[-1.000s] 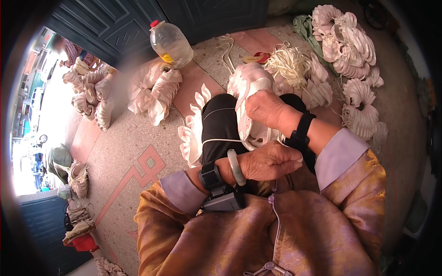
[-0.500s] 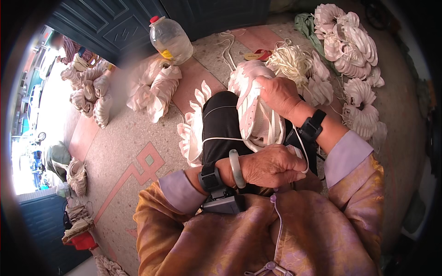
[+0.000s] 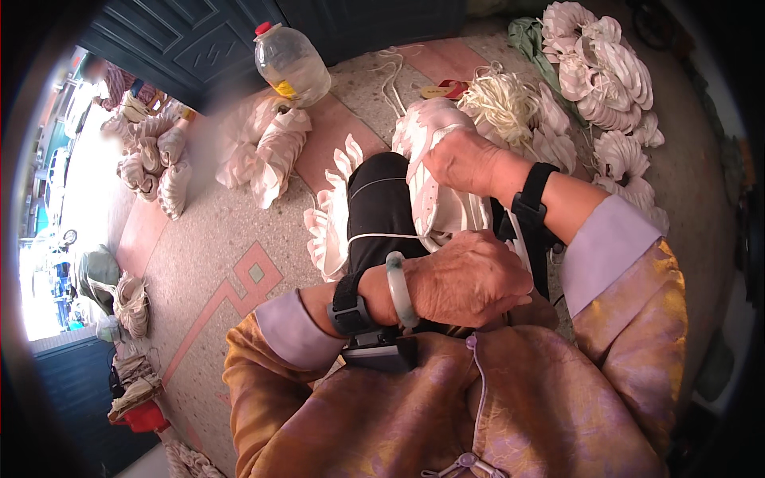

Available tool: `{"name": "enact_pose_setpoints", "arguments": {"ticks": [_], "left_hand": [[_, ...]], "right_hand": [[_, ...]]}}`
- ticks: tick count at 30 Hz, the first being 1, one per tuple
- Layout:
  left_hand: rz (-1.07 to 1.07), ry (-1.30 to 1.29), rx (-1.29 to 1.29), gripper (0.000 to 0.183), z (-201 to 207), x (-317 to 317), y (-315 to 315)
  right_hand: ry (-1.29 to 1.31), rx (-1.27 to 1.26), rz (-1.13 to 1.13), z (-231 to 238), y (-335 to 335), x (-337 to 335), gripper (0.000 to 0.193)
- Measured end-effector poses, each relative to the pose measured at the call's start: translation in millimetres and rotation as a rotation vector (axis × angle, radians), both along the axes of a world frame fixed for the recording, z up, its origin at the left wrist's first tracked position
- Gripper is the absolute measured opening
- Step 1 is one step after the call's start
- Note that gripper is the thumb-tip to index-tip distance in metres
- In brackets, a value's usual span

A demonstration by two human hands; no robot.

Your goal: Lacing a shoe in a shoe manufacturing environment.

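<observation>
Since the earlier frame, the right hand (image 3: pixel 464 162) has slid toward the left across the pale shoe upper (image 3: pixel 426 127), and the left hand (image 3: pixel 482 279) has risen a little, closer to that upper's near end. The upper sits beside the black-clad knee (image 3: pixel 381 203), its long axis running away from the body, with the rounded far end leaning slightly left and the near end overlapped in view by the left fist

Of the 2 hands, the right is nearer: it touches the upper, lying across it from the right side, fingers curled down over the white material with the tips hidden. It appears to have hold of the upper, though how tightly cannot be told. The left is folded into a full fist, knuckles away from the body, just below the near end. White lace (image 3: pixel 521 243) comes down to the right side of that fist and seems gripped there; the pinch itself is out of sight

So from the left fist the upper lies straight ahead, away from the body, while from the right wrist it lies to the left. A thin white cord (image 3: pixel 382 236) crosses the knee, just left of the upper's near end
</observation>
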State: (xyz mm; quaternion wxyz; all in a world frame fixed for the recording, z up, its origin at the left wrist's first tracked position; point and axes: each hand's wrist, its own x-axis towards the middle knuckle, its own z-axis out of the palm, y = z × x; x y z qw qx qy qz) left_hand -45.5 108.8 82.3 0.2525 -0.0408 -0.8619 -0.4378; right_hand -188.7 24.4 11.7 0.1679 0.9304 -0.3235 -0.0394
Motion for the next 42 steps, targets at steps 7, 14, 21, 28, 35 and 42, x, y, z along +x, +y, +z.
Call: {"name": "enact_pose_setpoints", "arguments": {"ticks": [7, 14, 21, 28, 35, 42], "left_hand": [[-0.064, -0.003, -0.024, 0.012, 2, 0, 5], [-0.074, -0.133, 0.043, 0.012, -5, 1, 9], [-0.049, -0.203, 0.049, 0.010, 1, -4, 8], [-0.067, -0.197, 0.068, 0.010, -2, -2, 5], [-0.020, -0.245, 0.240, 0.007, -4, -3, 11], [-0.019, -0.203, 0.362, 0.010, -16, -24, 14]], "right_hand": [[-0.864, 0.242, -0.687, 13, -7, -31, 0.016], [-0.965, 0.373, -0.618, 8, 32, -51, 0.018], [-0.398, 0.210, -0.443, 10, 46, -41, 0.007], [-1.476, 0.399, -0.958, -41, 53, -80, 0.015], [-1.651, 0.535, -0.957, -31, 68, -70, 0.017], [-1.640, 0.622, -0.686, -6, 13, -101, 0.011]]}}
